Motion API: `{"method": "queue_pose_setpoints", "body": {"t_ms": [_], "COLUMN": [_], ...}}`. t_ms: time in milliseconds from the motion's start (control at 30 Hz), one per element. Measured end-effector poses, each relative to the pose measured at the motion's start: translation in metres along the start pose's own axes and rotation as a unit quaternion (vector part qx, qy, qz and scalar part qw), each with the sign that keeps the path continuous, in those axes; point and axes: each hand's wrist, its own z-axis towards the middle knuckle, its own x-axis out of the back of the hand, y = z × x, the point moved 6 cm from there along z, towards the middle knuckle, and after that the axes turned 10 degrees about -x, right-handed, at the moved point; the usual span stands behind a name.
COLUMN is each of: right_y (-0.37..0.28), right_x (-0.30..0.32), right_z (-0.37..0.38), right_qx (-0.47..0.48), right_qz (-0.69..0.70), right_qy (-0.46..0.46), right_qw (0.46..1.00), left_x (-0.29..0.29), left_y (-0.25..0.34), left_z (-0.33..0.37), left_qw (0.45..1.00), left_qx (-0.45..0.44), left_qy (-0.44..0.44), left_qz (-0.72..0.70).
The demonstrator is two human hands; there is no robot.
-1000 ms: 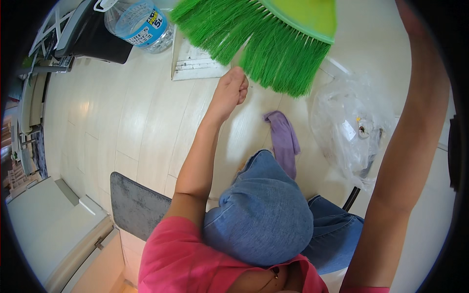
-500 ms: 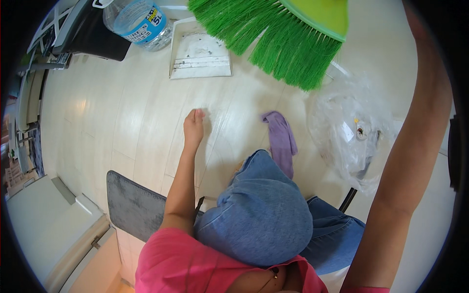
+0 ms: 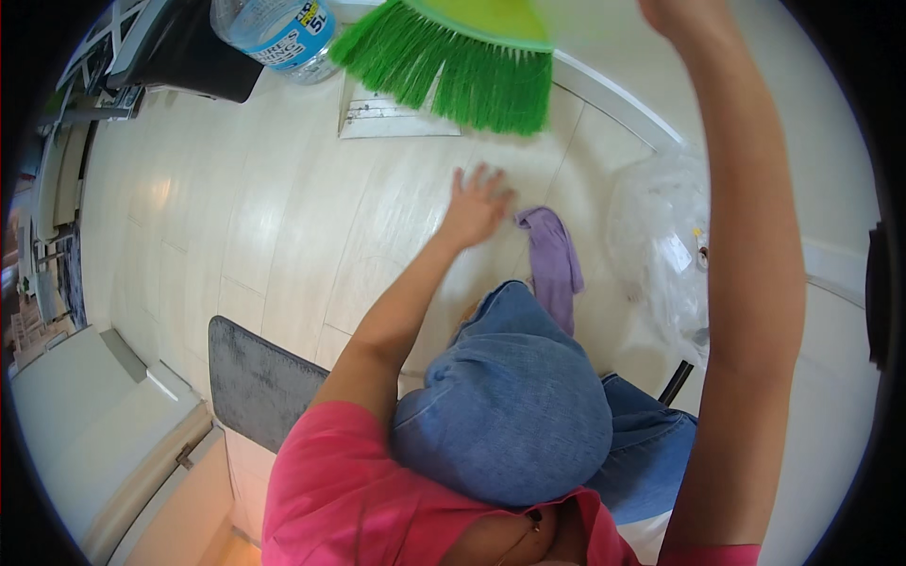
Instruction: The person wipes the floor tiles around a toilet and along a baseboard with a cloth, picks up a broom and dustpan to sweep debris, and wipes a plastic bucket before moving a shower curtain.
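Note:
My left hand is open above the floor, its spread fingers slightly blurred. It holds nothing and is nearest to a crumpled purple cloth lying before my knee. My right arm reaches up the right side, and only the base of my right hand shows at the top edge; its fingers are out of the picture. A broom with green bristles and a yellow-green head hangs in front of a white dustpan, covering part of it. The broom's handle is out of view. Dark bits of debris lie in the dustpan.
A clear plastic bag with items inside sits by the wall, partly behind my right arm. At the back left stand a large clear bottle with a blue label and a black bin. A dark grey panel is near my left elbow.
My left hand has moved right and forward, its fingers spreading from a curl. The broom has shifted left, over the dustpan. My right arm has swung left, now hiding part of the bag.

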Motion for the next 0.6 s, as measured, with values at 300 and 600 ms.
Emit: {"method": "queue_pose_setpoints", "body": {"t_ms": [300, 600], "right_y": [0.053, 0.099], "right_x": [-0.086, -0.121], "right_z": [0.018, 0.052], "right_qx": [0.101, 0.062], "right_qz": [0.085, -0.013], "right_qy": [-0.074, -0.048], "right_qw": [0.988, 0.997], "left_x": [0.052, 0.021], "left_y": [-0.037, -0.066], "left_z": [-0.124, -0.103], "left_qw": [0.981, 0.974], "left_qx": [0.184, 0.224], "left_qy": [-0.001, -0.046], "left_qz": [0.057, -0.011]}}
